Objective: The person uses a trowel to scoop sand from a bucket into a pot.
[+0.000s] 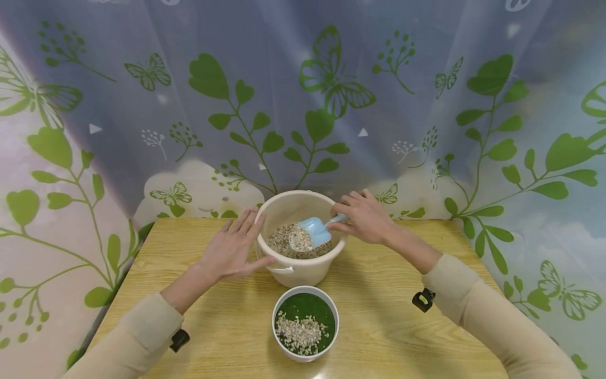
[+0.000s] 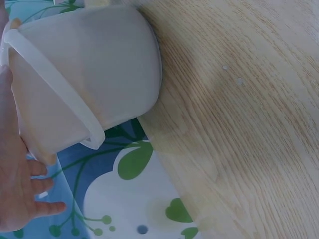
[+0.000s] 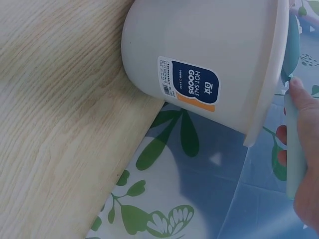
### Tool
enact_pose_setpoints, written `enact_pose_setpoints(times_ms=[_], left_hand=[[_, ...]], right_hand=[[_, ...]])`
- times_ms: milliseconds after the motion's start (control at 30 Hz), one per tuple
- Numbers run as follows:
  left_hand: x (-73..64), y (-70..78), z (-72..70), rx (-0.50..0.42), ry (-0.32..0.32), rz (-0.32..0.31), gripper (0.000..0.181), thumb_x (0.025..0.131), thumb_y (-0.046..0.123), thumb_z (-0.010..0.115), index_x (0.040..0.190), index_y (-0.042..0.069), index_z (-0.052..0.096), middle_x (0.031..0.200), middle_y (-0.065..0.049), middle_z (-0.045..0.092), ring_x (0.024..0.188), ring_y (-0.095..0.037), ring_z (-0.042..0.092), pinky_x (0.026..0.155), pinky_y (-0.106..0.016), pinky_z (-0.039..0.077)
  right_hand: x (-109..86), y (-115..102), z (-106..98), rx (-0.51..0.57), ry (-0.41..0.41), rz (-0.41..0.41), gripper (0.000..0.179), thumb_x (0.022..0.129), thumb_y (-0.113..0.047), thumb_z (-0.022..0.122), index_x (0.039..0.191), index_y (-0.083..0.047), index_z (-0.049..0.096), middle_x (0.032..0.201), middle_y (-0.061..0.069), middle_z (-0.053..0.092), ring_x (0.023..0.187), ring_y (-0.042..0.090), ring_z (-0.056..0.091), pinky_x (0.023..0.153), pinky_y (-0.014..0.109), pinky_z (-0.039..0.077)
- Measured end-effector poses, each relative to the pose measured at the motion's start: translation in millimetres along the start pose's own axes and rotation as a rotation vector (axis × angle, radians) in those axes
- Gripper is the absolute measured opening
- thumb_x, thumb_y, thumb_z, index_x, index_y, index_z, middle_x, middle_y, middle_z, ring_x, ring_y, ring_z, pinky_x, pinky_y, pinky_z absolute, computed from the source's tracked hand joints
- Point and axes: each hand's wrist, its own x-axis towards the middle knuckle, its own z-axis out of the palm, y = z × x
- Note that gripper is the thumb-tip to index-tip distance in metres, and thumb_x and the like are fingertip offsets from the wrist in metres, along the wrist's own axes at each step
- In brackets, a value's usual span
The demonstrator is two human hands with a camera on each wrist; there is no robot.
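A cream plastic bucket (image 1: 303, 271) stands on the table, partly filled with small pale gravel (image 1: 284, 235). My right hand (image 1: 363, 217) grips the handle of a light blue scoop (image 1: 318, 231), which hangs over the bucket's mouth with gravel in it. In the right wrist view the fingers wrap round the scoop handle (image 3: 295, 149). My left hand (image 1: 232, 247) rests against the bucket's left rim, fingers straight and thumb toward the front. In front of the bucket sits a white bowl (image 1: 306, 290) with a green inside and a heap of pale gravel (image 1: 300, 332).
The wooden table (image 1: 393, 295) ends at a patterned curtain (image 1: 284, 105) behind the bucket. The bucket's white handle (image 2: 60, 84) hangs down its side. A label (image 3: 189, 84) is stuck on the bucket. A few pale crumbs (image 2: 240, 80) lie on the tabletop.
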Motion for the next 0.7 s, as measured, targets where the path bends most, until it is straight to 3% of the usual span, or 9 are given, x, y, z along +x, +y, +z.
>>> enact_pose_setpoints(times_ms=[467, 700], left_hand=[[-6.2, -1.5, -2.8, 0.032, 0.02, 0.019, 0.109, 0.093, 0.081, 0.049, 0.169, 0.007, 0.022, 0.176, -0.018, 0.021, 0.162, -0.039, 0.03, 0.125, -0.061, 0.04], [-16.1, 0.7, -4.5, 0.037, 0.05, 0.029, 0.111, 0.092, 0.084, 0.046, 0.168, 0.007, 0.024, 0.175, -0.017, 0.024, 0.16, -0.04, 0.033, 0.123, -0.062, 0.042]], right_hand=[[-14.2, -3, -18, 0.024, -0.038, 0.056, 0.035, 0.091, -0.051, 0.077, 0.107, -0.02, 0.077, 0.109, 0.004, 0.077, 0.103, 0.027, 0.067, 0.089, 0.043, 0.044], [-24.8, -5, -23, -0.007, -0.005, 0.027, 0.033, 0.088, -0.051, 0.079, 0.102, -0.021, 0.077, 0.098, 0.001, 0.073, 0.096, 0.025, 0.064, 0.087, 0.042, 0.043]])
